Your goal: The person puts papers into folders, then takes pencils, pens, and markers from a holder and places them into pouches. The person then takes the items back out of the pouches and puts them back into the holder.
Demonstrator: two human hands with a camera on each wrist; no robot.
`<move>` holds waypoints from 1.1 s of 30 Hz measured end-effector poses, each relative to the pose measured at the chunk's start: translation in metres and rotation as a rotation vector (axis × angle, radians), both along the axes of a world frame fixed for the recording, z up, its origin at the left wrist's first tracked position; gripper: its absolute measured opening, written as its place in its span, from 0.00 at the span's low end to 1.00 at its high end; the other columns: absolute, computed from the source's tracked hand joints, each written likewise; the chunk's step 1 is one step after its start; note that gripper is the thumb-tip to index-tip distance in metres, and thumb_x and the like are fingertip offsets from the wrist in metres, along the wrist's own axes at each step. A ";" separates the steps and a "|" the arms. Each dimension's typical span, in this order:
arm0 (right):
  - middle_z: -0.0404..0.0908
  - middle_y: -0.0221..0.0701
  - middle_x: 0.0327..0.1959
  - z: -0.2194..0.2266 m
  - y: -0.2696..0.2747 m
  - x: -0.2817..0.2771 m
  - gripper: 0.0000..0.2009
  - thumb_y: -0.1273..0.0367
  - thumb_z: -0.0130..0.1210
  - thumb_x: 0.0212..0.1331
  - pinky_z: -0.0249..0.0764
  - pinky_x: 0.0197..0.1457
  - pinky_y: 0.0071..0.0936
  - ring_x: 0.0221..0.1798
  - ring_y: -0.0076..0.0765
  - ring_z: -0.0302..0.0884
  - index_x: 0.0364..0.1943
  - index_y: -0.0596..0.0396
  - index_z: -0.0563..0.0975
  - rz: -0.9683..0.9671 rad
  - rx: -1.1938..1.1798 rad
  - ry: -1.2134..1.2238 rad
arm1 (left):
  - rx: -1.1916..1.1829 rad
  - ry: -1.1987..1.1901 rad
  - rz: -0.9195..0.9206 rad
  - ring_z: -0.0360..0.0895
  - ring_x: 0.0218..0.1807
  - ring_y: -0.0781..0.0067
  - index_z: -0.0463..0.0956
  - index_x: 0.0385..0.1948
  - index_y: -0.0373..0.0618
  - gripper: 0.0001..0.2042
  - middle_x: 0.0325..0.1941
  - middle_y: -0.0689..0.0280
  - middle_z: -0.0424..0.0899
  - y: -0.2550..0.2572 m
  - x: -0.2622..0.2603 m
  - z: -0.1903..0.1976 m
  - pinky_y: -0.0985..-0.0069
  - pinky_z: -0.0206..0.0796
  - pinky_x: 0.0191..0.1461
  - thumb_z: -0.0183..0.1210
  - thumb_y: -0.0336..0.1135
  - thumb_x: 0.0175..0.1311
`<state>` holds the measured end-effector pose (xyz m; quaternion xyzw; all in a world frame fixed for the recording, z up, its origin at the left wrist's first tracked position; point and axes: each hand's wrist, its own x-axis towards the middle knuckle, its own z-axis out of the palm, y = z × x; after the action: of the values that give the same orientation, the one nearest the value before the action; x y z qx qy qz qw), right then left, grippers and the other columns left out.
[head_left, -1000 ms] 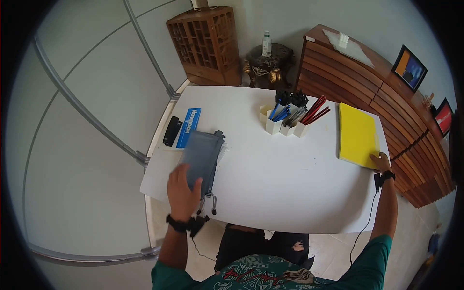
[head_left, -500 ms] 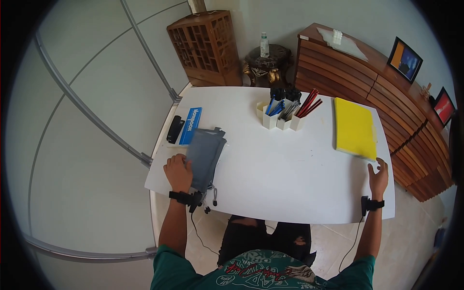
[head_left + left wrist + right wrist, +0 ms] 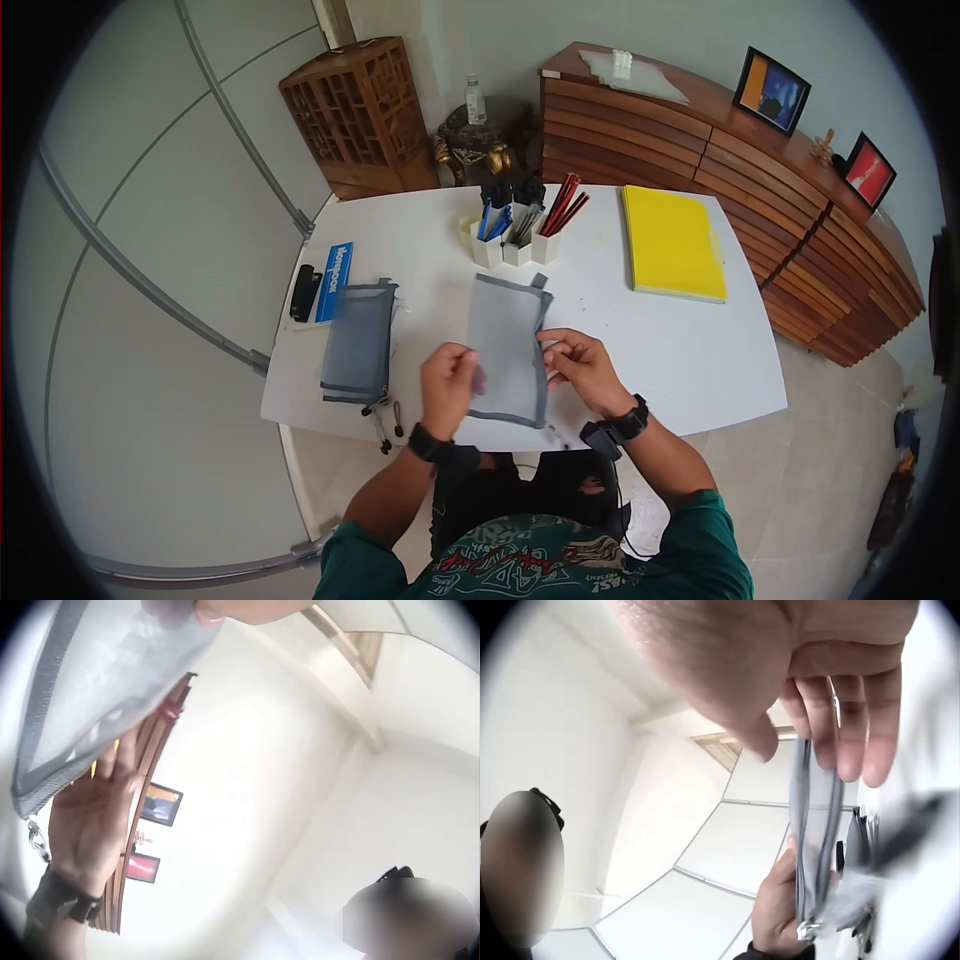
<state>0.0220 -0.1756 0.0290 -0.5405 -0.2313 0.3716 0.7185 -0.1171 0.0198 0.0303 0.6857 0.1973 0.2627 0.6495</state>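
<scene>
A grey translucent mesh zipper pouch (image 3: 507, 345) is held up over the middle front of the white table. My left hand (image 3: 446, 385) grips its left side, fingers partly behind the mesh. On the opposite, zipped edge, the fingertips of my right hand (image 3: 588, 374) touch the pouch. The right wrist view shows those fingers (image 3: 881, 724) fairly straight, with the thumb apart, and the pouch's two edges stand separated below them. A zipper pull (image 3: 36, 836) dangles from one corner. Left of my left hand lies a stack of similar pouches (image 3: 357, 335), cords hanging over the front edge.
A blue notebook (image 3: 336, 275) and a black stapler-like object (image 3: 303, 293) lie at the left of the table (image 3: 660, 370). White hexagonal holders (image 3: 515, 250) with pens, pencils and black items stand at the back. A yellow book (image 3: 675, 245) lies at the right.
My left hand has lifted a pouch off the stack and brought it rightward. My right hand has left the yellow book and moved inward to the pouch's zipped edge. The view has turned right.
</scene>
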 end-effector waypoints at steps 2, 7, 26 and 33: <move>0.83 0.27 0.42 -0.015 0.003 0.013 0.13 0.77 0.54 0.68 0.77 0.42 0.19 0.38 0.19 0.79 0.54 0.57 0.79 -0.042 -0.067 -0.088 | -0.065 0.054 -0.104 0.77 0.22 0.78 0.76 0.33 0.38 0.05 0.22 0.65 0.80 -0.007 0.017 -0.019 0.79 0.67 0.26 0.60 0.29 0.68; 0.83 0.26 0.41 -0.034 -0.001 0.033 0.15 0.79 0.53 0.67 0.74 0.43 0.18 0.41 0.18 0.78 0.55 0.54 0.74 -0.112 -0.171 -0.095 | 0.723 0.357 -0.109 0.82 0.31 0.55 0.77 0.44 0.39 0.14 0.34 0.54 0.83 -0.008 0.037 -0.025 0.65 0.73 0.35 0.66 0.30 0.58; 0.80 0.25 0.36 -0.019 -0.001 0.083 0.07 0.74 0.58 0.64 0.72 0.30 0.17 0.31 0.18 0.75 0.44 0.55 0.77 -0.283 -0.290 -0.364 | 0.734 -0.065 -0.555 0.80 0.32 0.51 0.73 0.41 0.45 0.13 0.31 0.59 0.80 0.010 0.102 -0.039 0.60 0.71 0.36 0.57 0.22 0.53; 0.80 0.31 0.44 0.027 0.077 0.191 0.28 0.54 0.70 0.56 0.69 0.31 0.21 0.31 0.21 0.72 0.57 0.55 0.77 -0.530 -0.338 -0.525 | 0.641 -0.080 -0.577 0.81 0.32 0.53 0.71 0.38 0.44 0.10 0.31 0.58 0.82 0.013 0.102 -0.039 0.62 0.72 0.36 0.57 0.23 0.54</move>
<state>0.2132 -0.0990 0.0557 -0.7684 -0.1950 0.0558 0.6069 -0.0156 0.0330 -0.0087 0.8691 -0.1192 0.1447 0.4577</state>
